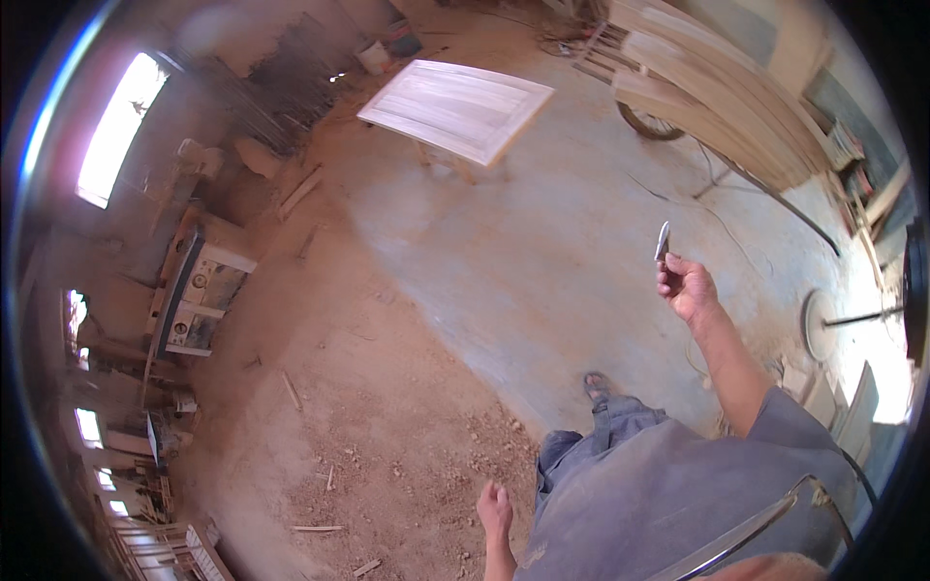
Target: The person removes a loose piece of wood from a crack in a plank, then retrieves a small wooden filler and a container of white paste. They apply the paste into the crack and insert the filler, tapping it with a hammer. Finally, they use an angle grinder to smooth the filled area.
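Observation:
My right hand (pixel 690 288) is raised in front of me at the right. Its fingers are closed round the lower end of a small slim tool with a pointed silvery tip (pixel 664 235). The tip points upward; the grip hides the rest, and I cannot make out its exact kind. Low down beside my trousers hangs my left hand (pixel 495 511), holding nothing that I can see, with its fingers loosely bent and slightly apart. Ahead, a pale panelled wooden door panel (pixel 455 105) lies flat on a low wooden support, out of reach of both hands.
Long wooden boards (pixel 722 107) are stacked at the far right, with a wheel (pixel 649 121) beneath. A cable (pixel 712 208) crosses the floor. Rubble and wood scraps (pixel 407 460) lie to my left, beyond which stands a workbench (pixel 203 295). A round disc on a bar (pixel 821 324) stands at the right.

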Motion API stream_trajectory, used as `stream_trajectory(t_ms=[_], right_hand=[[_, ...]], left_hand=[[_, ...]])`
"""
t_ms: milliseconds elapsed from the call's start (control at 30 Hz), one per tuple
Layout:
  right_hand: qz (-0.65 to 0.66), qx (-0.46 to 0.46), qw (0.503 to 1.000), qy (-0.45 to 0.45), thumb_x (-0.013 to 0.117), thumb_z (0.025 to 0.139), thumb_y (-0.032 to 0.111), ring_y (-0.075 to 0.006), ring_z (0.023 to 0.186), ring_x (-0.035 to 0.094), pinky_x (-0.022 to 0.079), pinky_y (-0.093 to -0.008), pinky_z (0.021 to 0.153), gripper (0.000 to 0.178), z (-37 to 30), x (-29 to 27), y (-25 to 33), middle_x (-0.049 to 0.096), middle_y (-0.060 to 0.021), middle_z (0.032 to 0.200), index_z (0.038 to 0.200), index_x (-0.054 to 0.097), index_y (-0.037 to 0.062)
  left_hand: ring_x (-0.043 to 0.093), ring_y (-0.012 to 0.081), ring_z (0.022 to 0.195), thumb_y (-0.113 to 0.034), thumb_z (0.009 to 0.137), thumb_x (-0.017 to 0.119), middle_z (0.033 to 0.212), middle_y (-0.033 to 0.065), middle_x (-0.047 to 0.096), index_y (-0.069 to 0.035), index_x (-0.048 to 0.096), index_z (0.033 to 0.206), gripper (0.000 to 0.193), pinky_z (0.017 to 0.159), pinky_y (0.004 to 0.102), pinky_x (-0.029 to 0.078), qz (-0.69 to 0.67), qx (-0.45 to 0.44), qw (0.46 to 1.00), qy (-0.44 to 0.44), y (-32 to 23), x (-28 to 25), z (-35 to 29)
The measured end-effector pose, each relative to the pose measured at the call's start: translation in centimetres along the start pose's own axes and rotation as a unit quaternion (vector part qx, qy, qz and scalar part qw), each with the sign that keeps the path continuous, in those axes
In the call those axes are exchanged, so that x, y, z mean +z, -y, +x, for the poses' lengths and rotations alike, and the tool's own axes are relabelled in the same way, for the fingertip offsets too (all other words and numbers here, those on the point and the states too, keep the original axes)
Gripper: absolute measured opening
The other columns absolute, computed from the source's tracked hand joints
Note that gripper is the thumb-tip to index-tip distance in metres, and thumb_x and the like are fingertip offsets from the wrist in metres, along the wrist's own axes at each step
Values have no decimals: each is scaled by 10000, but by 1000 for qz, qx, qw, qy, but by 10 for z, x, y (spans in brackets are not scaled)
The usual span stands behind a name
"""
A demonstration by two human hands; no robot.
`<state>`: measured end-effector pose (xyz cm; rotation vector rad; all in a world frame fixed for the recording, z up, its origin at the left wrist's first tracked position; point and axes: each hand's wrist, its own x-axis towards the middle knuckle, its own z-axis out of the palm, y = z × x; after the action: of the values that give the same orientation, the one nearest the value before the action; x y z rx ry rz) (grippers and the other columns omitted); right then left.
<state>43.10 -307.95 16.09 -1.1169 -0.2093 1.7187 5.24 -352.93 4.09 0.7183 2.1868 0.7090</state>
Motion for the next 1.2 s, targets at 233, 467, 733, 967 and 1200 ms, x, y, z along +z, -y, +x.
stream_trajectory(t_ms=[233,467,733,967,1200], right_hand=[[-15,111,985,127,697,911,122,-177,707,611,457,-305,578,95,139,256,-76,650,-42,830,965,652,59],[-16,137,981,137,682,901,129,-176,689,596,445,-305,547,85,270,480,-144,646,-55,812,948,655,63],[-43,161,966,195,698,921,157,-175,703,605,471,-303,572,148,382,736,-188,656,-70,829,971,671,20],[-38,206,942,262,706,925,169,-180,711,610,472,-306,574,156,566,967,-253,666,-74,846,971,663,26],[-24,181,948,263,717,922,173,-166,701,600,465,-300,566,187,661,1105,-251,657,-53,851,1030,660,30]], left_hand=[[629,285,712,-189,892,606,759,185,667,28,672,899,227,676,417,504,56,-302,952,1,108,8,37],[651,376,768,-227,909,594,811,228,681,31,668,917,269,705,484,506,16,-281,958,-44,60,-61,275],[625,207,772,-87,948,615,831,148,661,11,602,916,103,693,394,501,-39,67,973,-216,-237,-365,677],[608,182,763,-100,997,565,819,79,660,31,605,902,167,709,347,497,-39,95,953,-285,-278,-456,893],[628,371,1205,-274,862,611,1292,277,640,-8,633,1283,498,1082,516,473,73,-280,957,5,-135,-316,840]])
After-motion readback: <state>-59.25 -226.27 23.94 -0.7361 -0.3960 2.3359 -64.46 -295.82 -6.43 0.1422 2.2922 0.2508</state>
